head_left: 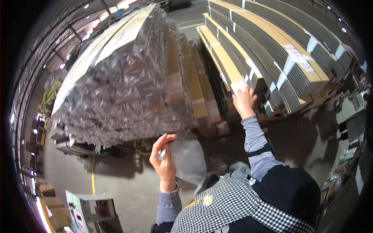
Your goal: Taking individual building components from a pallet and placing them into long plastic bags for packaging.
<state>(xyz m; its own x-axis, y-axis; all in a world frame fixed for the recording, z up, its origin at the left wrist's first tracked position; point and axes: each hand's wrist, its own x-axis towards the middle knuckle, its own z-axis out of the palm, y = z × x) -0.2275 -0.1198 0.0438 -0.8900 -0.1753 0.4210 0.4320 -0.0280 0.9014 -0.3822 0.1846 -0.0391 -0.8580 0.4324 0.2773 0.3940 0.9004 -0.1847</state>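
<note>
My left hand (164, 165) is raised over the floor, its fingers curled around a clear plastic bag (189, 160) that hangs to their right. Something small and whitish shows between those fingers, too little to name. Ahead and to the right, my right hand (244, 102) reaches to the near end of a long, brown-topped cardboard stack (220, 55). Its fingers are bent but apart, with the tips on a white sheet or label (236, 86) at that end. The underside of this hand is hidden.
A large stack wrapped in clear film (124, 81) fills the left. More strapped stacks of long dark boards (268, 50) stand at the right. A box-shaped machine (93, 209) is at the lower left, near a yellow floor line (93, 176).
</note>
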